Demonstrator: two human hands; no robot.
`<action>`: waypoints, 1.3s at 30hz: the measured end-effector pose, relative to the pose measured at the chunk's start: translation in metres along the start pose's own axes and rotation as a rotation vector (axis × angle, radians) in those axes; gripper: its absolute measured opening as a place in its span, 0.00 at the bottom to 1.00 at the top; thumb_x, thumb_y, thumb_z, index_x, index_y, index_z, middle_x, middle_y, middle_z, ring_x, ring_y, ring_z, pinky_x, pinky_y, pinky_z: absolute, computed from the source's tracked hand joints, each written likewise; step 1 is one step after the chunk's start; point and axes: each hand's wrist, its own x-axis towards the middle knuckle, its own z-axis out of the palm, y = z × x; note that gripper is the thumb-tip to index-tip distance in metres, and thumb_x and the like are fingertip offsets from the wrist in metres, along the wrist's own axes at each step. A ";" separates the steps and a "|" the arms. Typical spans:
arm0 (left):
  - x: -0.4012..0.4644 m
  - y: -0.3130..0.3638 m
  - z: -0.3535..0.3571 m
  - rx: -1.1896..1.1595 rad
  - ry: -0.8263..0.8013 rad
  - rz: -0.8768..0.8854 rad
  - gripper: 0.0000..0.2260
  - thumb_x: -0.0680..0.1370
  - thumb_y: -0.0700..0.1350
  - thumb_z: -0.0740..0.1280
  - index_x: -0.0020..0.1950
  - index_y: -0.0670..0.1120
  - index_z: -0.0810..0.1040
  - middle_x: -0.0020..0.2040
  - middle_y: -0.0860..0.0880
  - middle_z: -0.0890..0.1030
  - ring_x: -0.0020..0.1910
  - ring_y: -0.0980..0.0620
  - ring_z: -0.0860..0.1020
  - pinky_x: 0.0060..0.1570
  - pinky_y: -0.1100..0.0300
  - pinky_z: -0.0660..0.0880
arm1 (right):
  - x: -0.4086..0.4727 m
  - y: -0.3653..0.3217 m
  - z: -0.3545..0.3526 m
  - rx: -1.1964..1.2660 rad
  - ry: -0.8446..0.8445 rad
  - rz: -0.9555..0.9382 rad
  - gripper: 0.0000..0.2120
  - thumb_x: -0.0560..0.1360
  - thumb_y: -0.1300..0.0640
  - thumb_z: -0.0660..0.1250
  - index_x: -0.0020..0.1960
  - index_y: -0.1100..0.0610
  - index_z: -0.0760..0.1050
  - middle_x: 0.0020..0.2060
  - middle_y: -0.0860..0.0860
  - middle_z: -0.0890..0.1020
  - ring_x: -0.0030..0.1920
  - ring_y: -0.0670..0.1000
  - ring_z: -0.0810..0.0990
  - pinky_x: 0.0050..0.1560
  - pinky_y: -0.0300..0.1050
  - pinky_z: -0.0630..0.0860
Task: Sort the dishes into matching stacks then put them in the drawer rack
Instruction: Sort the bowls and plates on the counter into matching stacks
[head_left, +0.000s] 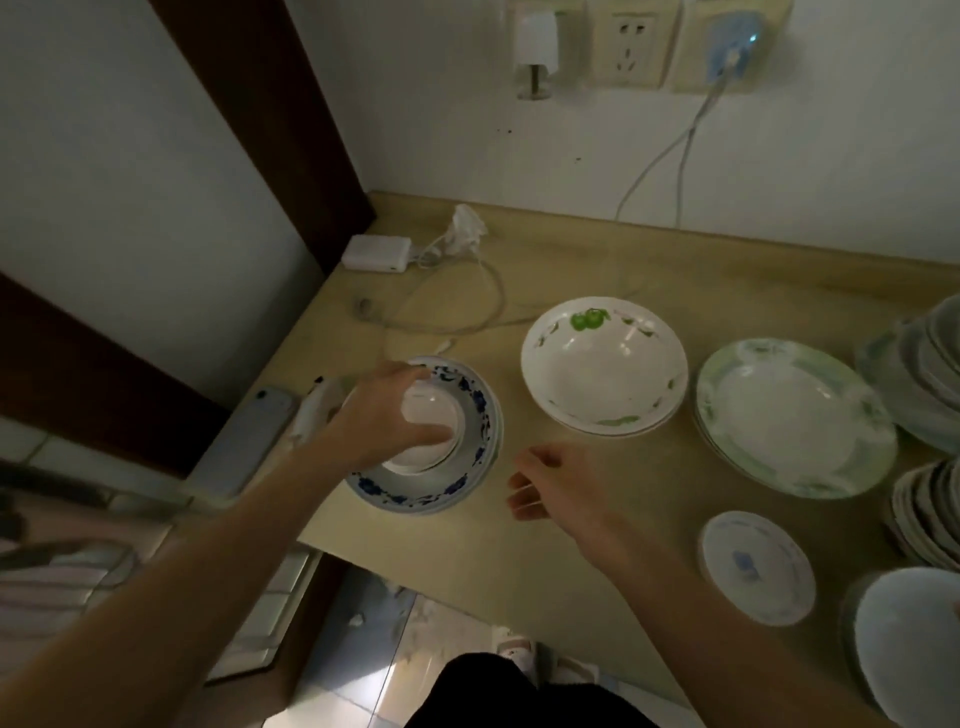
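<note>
A small stack of blue-patterned plates (470, 441) lies at the table's left front. My left hand (384, 415) grips the rim of the top plate from the left, thumb and fingers curled over its edge. My right hand (550, 483) hovers just right of that stack, fingers loosely curled, holding nothing. A white bowl with green leaf print (605, 364) sits on a matching one in the middle. A pale green-rimmed plate stack (795, 415) lies to its right. A small white saucer with a blue mark (756, 566) rests near the front edge.
More dish stacks crowd the right edge: bowls (930, 374), scalloped plates (930, 514) and a pale blue plate (904, 629). A white charger (376, 253) with cables (483, 291) lies at the back left. A phone (244, 447) rests on the ledge left of the table (675, 270).
</note>
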 end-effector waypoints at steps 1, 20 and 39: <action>-0.004 -0.003 0.007 0.052 -0.013 -0.017 0.42 0.67 0.64 0.78 0.75 0.50 0.69 0.72 0.47 0.71 0.70 0.45 0.70 0.65 0.53 0.67 | 0.003 0.002 0.005 -0.020 -0.018 -0.001 0.07 0.82 0.58 0.66 0.52 0.62 0.78 0.43 0.60 0.83 0.32 0.51 0.83 0.33 0.44 0.83; 0.005 -0.024 0.024 0.165 -0.241 0.196 0.57 0.66 0.66 0.76 0.82 0.53 0.43 0.80 0.48 0.52 0.79 0.40 0.51 0.75 0.40 0.59 | 0.008 0.006 0.061 -0.239 0.177 -0.048 0.08 0.82 0.59 0.63 0.45 0.59 0.75 0.34 0.59 0.83 0.29 0.52 0.81 0.32 0.46 0.79; 0.010 -0.012 0.046 0.006 -0.284 0.519 0.57 0.62 0.67 0.76 0.82 0.56 0.45 0.78 0.55 0.55 0.76 0.51 0.55 0.74 0.51 0.60 | -0.026 0.004 0.035 -0.618 0.591 -0.119 0.07 0.81 0.45 0.65 0.51 0.48 0.77 0.46 0.47 0.82 0.45 0.49 0.81 0.50 0.52 0.80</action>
